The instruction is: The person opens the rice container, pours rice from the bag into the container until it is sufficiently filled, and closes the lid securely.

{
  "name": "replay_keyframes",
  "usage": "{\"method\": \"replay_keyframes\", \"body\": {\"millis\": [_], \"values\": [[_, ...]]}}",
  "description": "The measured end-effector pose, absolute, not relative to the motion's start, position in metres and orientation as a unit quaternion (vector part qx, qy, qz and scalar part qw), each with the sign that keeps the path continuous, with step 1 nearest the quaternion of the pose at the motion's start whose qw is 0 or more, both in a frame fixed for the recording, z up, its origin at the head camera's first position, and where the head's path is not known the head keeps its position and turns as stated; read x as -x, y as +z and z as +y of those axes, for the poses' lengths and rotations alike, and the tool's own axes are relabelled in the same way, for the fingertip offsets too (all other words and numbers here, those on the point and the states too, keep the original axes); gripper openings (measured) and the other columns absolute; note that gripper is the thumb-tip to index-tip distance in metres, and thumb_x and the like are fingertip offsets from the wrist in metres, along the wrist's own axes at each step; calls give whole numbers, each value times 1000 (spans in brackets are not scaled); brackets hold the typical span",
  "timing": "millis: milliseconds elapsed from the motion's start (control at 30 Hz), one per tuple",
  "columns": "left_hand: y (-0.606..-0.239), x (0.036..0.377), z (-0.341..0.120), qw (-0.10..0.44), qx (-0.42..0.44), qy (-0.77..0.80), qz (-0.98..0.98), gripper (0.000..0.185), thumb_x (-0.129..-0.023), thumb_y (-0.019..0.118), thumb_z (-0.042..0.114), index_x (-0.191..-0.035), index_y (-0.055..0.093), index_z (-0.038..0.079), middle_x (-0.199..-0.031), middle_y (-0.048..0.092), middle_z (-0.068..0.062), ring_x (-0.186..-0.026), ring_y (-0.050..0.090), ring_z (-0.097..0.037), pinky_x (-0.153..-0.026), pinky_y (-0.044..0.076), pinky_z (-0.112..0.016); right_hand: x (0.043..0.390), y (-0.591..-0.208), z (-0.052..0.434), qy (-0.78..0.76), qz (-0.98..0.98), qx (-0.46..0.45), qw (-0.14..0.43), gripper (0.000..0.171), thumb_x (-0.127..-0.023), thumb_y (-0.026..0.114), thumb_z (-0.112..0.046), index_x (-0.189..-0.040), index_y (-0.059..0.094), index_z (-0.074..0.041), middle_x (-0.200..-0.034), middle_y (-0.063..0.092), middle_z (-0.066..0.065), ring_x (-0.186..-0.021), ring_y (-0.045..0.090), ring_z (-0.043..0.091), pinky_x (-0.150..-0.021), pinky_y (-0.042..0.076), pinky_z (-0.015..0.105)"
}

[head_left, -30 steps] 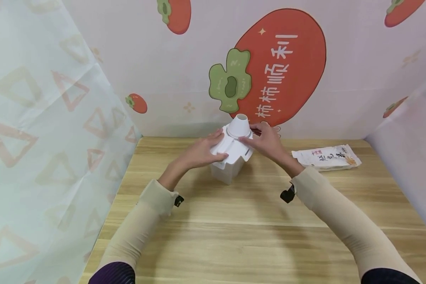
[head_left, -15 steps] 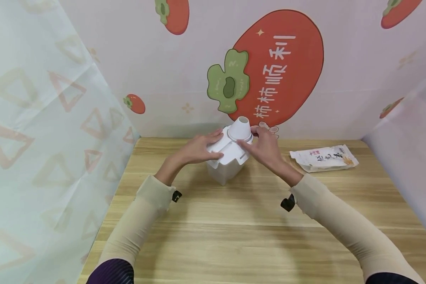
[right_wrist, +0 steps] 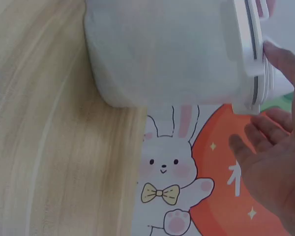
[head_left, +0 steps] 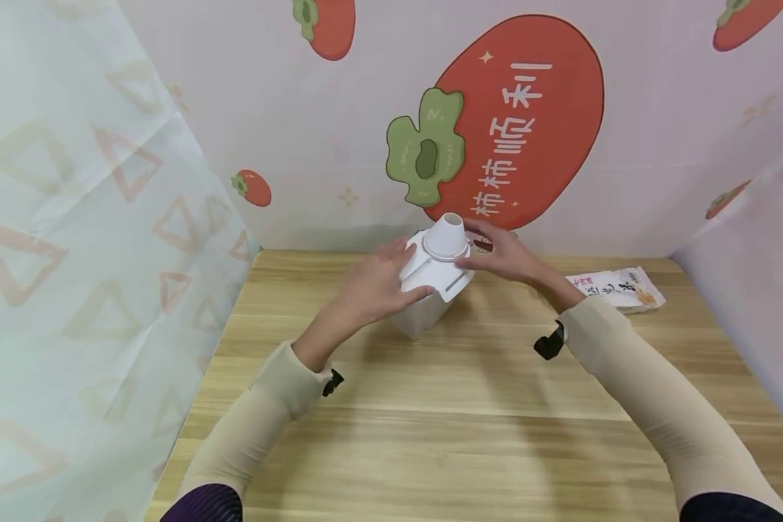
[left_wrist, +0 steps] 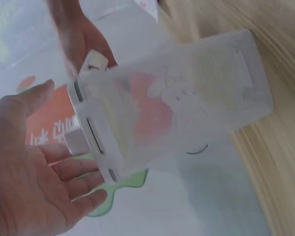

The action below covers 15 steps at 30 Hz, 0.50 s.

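A white container [head_left: 431, 293] stands on the worktop [head_left: 470, 428] near the back wall. The left hand [head_left: 381, 279] rests spread on its lid [head_left: 438, 270]; the right hand [head_left: 505, 254], fingers spread, touches the lid's far side. A packet [head_left: 620, 288] lies to the container's right.

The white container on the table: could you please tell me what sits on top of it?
A white lid covers the container, with an upturned white cup on it. Left hand rests on the lid. The contents are hidden.
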<state>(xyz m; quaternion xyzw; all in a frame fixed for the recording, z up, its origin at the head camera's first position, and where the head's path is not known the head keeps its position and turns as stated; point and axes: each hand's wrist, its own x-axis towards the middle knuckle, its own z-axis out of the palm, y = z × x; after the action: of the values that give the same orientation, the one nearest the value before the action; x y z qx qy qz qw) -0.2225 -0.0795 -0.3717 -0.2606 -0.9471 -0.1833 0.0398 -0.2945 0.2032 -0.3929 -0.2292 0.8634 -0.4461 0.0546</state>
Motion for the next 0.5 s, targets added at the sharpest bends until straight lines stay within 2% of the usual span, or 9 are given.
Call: {"method": "replay_keyframes", "body": {"millis": [167,267,500], "values": [[-372,212,-70,51,234,-154,-959,87,-93,73,62,-158,51,9,-163,49,-14,-145,53,-32,-101,56,-55,305,-392,205,-468,837,272,76,82,-89,85,-10,-161,45,-7,-158,51,13,-148,46,36,-123,37,53],[-373,211,-68,49,225,-153,-961,87,-92,75,61,-159,50,11,-160,52,-11,-140,58,-32,-98,58,-57,307,-392,204,-463,837,276,87,78,-90,85,-11,-158,48,-5,-154,55,13,-148,48,34,-123,37,50],[-376,216,-72,48,244,-164,-955,86,-92,80,53,-159,49,8,-157,56,-13,-137,61,-34,-100,57,-54,308,-395,202,-447,852,259,84,74,-91,85,-17,-156,51,-4,-151,59,14,-146,50,34,-122,39,48]]}}
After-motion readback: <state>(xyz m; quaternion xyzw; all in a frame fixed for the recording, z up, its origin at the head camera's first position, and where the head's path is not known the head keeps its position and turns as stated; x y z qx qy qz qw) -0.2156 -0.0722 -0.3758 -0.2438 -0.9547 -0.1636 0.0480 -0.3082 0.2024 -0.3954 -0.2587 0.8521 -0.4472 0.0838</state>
